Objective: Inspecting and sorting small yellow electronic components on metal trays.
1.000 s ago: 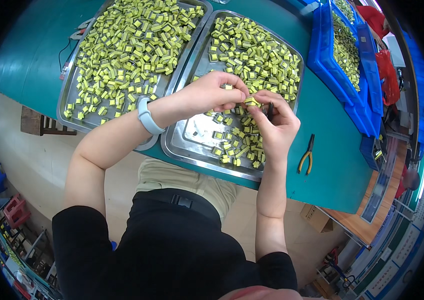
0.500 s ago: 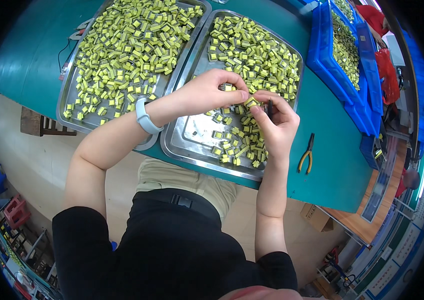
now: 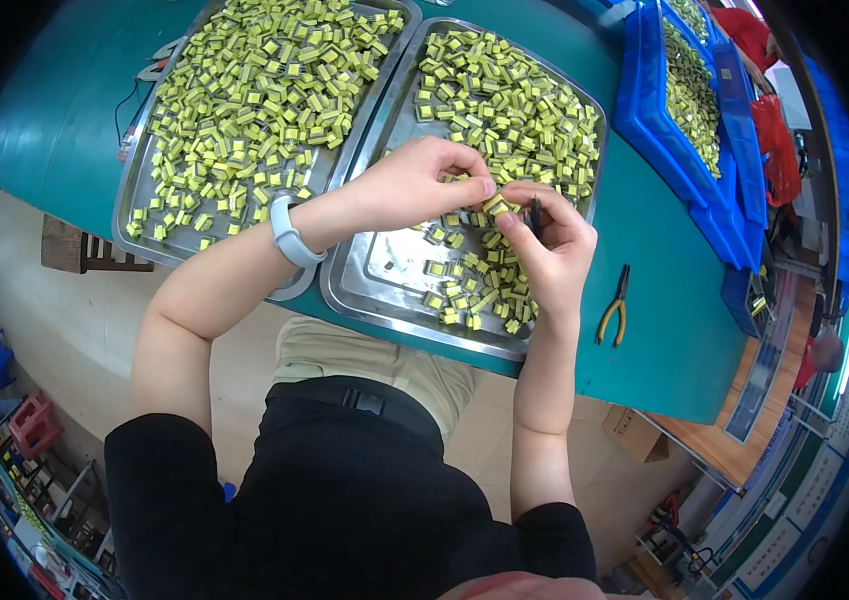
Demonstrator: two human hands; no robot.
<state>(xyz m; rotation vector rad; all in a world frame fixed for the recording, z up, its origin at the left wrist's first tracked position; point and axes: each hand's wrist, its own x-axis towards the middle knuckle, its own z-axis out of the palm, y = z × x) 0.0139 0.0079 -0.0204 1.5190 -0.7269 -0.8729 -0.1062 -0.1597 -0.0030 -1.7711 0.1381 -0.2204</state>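
Note:
A small yellow-taped transformer [image 3: 496, 205] is pinched between my two hands above the right-hand metal tray [image 3: 355, 278]. My left hand [image 3: 423, 182], with a pale blue band on its wrist, closes thumb and forefinger at the part's upper left side. On its right side, the thumb and fingers of my right hand [image 3: 557, 238] grip it. A slim dark tool [image 3: 535, 216] also rests in my right hand, its kind mostly hidden by the fingers. Many similar yellow transformers [image 3: 510, 110] with metal pins lie heaped in the tray beneath and beyond my hands.
A second metal tray [image 3: 135, 235] full of yellow transformers stands at the left. Yellow-handled pliers [image 3: 613, 310] lie on the green table [image 3: 670, 345] to the right. Blue bins [image 3: 645, 120] with more parts stand at far right. Red-handled pliers [image 3: 153, 70] lie at far left.
Both hands have shifted very slightly to the left with the transformer. The dark tool in my right hand has tilted a little. Nothing was let go.

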